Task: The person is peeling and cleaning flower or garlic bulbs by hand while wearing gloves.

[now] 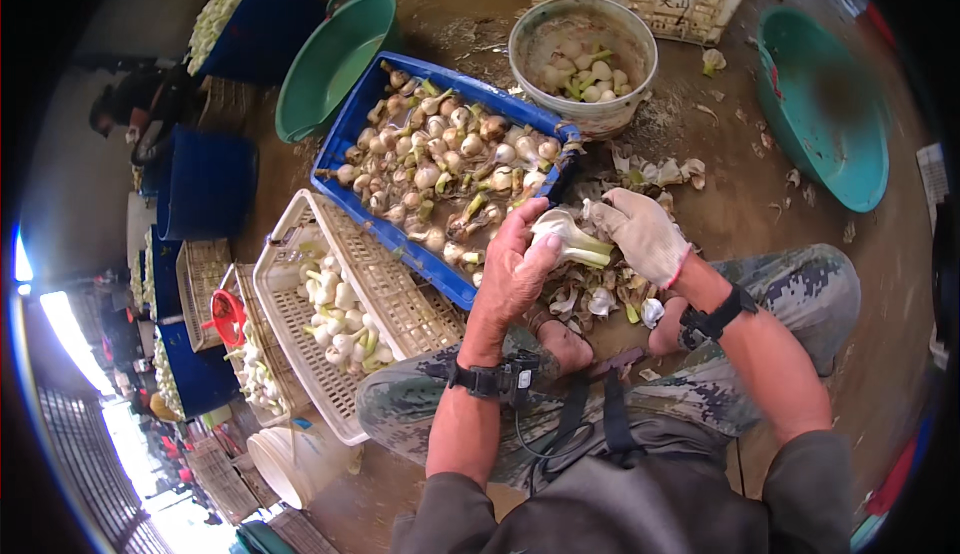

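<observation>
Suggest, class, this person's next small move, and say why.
Probably the gloved right hand should pull any loose outer skin off the garlic bulb. The left hand already supports the bulb, the right is close by it, and papery skins lie on the floor below; whether loose skin remains on it is hard to tell.

The garlic bulb (562,226) looks smooth with a soft sheen; the loose skins (663,171) are papery and crinkled. The pale glove (638,239) is matt, knitted-looking cloth. The blue tray (402,251) and the green basin (328,72) are smooth plastic (the basin slightly glossy), the white crate (346,246) perforated plastic. The trousers (805,289) are matt woven cloth.
</observation>
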A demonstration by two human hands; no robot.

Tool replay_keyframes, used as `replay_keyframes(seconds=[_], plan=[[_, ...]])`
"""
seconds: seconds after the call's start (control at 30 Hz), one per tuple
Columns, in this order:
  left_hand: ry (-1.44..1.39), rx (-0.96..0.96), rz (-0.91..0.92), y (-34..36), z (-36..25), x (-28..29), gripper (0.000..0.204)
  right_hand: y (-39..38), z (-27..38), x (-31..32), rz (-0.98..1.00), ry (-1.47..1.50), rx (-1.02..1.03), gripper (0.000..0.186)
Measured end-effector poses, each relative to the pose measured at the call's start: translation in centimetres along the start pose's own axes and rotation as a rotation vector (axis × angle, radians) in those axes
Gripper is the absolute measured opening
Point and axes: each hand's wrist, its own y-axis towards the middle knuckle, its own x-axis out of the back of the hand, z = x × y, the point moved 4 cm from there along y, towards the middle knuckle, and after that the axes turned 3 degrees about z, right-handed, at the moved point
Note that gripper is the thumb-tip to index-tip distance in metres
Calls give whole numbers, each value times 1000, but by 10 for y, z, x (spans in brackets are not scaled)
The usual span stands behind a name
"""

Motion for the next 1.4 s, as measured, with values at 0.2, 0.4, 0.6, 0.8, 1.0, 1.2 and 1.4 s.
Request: replay_keyframes(seconds=[0.2,0.4,0.6,0.8,1.0,1.2,1.4], plan=[[21,-20,23,-2,-6,-9,68,-4,14,-7,77,-66,260,32],[653,-384,51,-5,-29,-21,71,4,-2,-12,-150,-66,184,28],[551,-293,18,-2,-21,-23,65,19,-30,-19,37,225,-17,38],[-125,-136,-129,7,-10,-8,57,-10,5,-18,423,818,-188,31],[-179,-148,-331,7,5,-5,52,-8,18,-20,384,1120,-51,34],[818,-676,-385,-4,-26,-19,32,-4,1,-28,252,1143,-70,28],[4,-101,-495,6,1,9,24,-14,25,-33,370,968,-91,26]])
